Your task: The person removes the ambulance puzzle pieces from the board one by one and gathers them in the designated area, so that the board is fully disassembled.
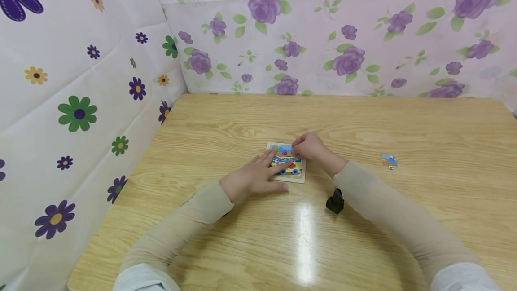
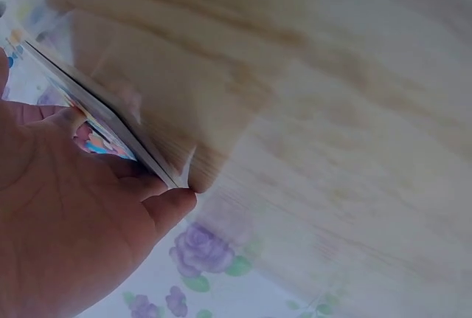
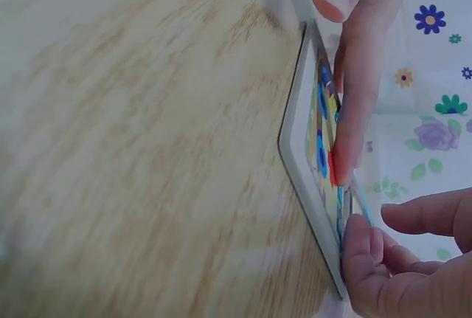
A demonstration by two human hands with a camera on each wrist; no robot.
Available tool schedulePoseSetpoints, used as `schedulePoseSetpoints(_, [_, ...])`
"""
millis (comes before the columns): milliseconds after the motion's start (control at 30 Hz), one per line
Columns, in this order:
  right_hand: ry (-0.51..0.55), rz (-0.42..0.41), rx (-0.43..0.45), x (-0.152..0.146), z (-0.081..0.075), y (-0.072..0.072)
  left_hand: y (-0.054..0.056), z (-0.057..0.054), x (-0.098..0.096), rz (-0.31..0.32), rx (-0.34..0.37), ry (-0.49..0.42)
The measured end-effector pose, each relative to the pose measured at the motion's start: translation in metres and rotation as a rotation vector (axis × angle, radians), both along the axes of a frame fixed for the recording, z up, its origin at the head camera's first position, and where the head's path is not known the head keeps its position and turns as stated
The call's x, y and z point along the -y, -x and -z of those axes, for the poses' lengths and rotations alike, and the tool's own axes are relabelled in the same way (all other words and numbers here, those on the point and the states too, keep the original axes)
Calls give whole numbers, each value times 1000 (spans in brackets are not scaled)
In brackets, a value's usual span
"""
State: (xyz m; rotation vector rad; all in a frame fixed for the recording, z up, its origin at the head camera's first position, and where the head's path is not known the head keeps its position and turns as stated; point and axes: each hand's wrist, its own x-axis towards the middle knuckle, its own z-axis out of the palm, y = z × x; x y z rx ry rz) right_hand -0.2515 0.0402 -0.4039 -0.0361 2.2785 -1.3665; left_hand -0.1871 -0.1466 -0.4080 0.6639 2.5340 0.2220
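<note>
A small jigsaw puzzle (image 1: 300, 177) in a pale frame lies flat on the table, its picture showing a yellow vehicle with blue wheels. My left hand (image 1: 258, 178) rests across its left side, fingers spread and straight, with fingertips on the picture and the thumb off the lower edge. At the upper right corner, my right hand (image 1: 310, 147) has its fingers curled. A thin light-blue puzzle piece (image 3: 363, 200) stands tilted up at its fingertips in the right wrist view. The right fingers hide most of that piece in the head view.
Farther right on the wooden table (image 1: 444, 183) lie loose blue and orange puzzle pieces (image 1: 389, 160). A black device (image 1: 335, 201) hangs beneath the right wrist. Flowered cloth (image 1: 262, 35) rises behind the table and along its left side.
</note>
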Motion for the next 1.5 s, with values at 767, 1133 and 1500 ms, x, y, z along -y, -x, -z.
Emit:
schedulePoseSetpoints(767, [61,-19,-83,-6,1,-2,-2,-5,-5,29,-28,45])
schedulePoseSetpoints(1133, [68,-43,-162,-19,-6,-9,-3,-3,-5,19,-31,58])
schedulePoseSetpoints(1500, [80,-50,-173,-64,-23,-14,-4,-3,-6,15,-38,61])
